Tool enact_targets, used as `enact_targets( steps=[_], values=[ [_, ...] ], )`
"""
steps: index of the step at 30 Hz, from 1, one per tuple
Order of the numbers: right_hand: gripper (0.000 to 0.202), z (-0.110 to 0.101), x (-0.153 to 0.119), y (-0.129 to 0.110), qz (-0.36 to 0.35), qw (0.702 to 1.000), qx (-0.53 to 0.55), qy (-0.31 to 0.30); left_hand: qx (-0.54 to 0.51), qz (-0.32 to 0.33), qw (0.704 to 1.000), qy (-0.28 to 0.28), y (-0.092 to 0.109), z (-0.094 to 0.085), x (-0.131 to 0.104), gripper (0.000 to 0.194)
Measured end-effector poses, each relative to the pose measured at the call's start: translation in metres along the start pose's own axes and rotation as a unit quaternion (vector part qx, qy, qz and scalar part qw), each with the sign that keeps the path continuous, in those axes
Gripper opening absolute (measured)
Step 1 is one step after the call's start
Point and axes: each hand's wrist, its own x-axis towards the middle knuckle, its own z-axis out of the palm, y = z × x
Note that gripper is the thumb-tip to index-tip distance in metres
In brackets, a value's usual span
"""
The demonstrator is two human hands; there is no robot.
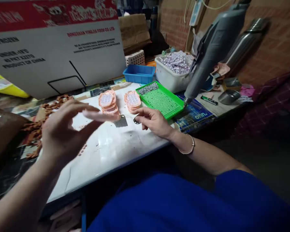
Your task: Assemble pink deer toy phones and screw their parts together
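My left hand is raised at the left, somewhat blurred by motion, with its fingers stretched out and nothing visible gripped. Its index fingertip comes close to a small brass-coloured piece above a small grey square; I cannot tell whether they touch. My right hand pinches a small dark round metal piece between thumb and fingers. A faint thin line seems to run between the two small pieces. Behind the hands lie two stacks of pink moulded parts, a left stack and a right stack.
A green tray holds many small metal bits. Beyond are a blue bin and a white tub of patterned pieces. A grey electric screwdriver hangs at right. Brown parts lie left, before a large carton.
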Motion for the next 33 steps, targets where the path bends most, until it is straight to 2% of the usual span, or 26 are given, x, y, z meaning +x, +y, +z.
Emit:
enact_targets(
  steps=[1, 3, 5, 8, 11, 13, 15, 17, 20, 22, 26, 29, 31, 33],
  values=[
    [0.023, -0.007, -0.005, -0.002, -0.014, 0.999, -0.027, 0.017, 0.032, 0.06, 0.998, -0.012, 0.001, 0.005, -0.009, 0.01],
    [0.028, -0.017, -0.017, -0.002, -0.013, 0.997, -0.073, 0.024, 0.067, 0.168, 0.982, -0.052, 0.002, 0.017, -0.032, 0.016],
    [0.029, -0.022, -0.029, 0.002, 0.01, 0.99, -0.138, 0.017, 0.069, 0.225, 0.968, -0.088, 0.002, 0.029, -0.06, 0.02],
    [0.026, -0.021, -0.045, 0.012, 0.037, 0.955, -0.293, -0.002, 0.057, 0.215, 0.965, -0.138, 0.003, 0.041, -0.096, 0.027],
    [0.019, -0.018, -0.052, 0.021, 0.032, 0.882, -0.47, -0.017, 0.067, 0.199, 0.96, -0.183, 0.004, 0.044, -0.115, 0.03],
    [0.02, -0.018, -0.054, 0.024, 0.019, 0.844, -0.535, -0.02, 0.08, 0.196, 0.955, -0.208, 0.005, 0.043, -0.119, 0.033],
    [0.022, -0.022, -0.057, 0.027, -0.005, 0.836, -0.548, -0.032, 0.09, 0.182, 0.952, -0.228, 0.004, 0.04, -0.119, 0.038],
    [0.024, -0.027, -0.06, 0.029, -0.043, 0.84, -0.539, -0.053, 0.089, 0.169, 0.951, -0.241, 0.003, 0.036, -0.119, 0.041],
    [0.028, -0.035, -0.063, 0.032, -0.091, 0.841, -0.528, -0.072, 0.063, 0.134, 0.953, -0.265, 0.002, 0.029, -0.12, 0.048],
    [0.029, -0.038, -0.063, 0.034, -0.097, 0.836, -0.534, -0.081, 0.034, 0.078, 0.959, -0.269, 0.004, 0.024, -0.122, 0.052],
    [0.028, -0.038, -0.058, 0.033, -0.075, 0.831, -0.543, -0.099, 0.041, -0.016, 0.977, -0.207, 0.013, 0.028, -0.12, 0.045],
    [0.027, -0.036, -0.055, 0.032, -0.058, 0.835, -0.539, -0.099, 0.077, -0.071, 0.98, -0.17, 0.018, 0.043, -0.101, 0.035],
    [0.026, -0.035, -0.054, 0.031, -0.057, 0.836, -0.537, -0.094, 0.077, -0.15, 0.964, -0.205, 0.018, 0.056, -0.077, 0.045],
    [0.025, -0.034, -0.055, 0.031, -0.064, 0.84, -0.532, -0.087, 0.09, -0.245, 0.923, -0.281, 0.015, 0.069, -0.048, 0.059]
  ],
)
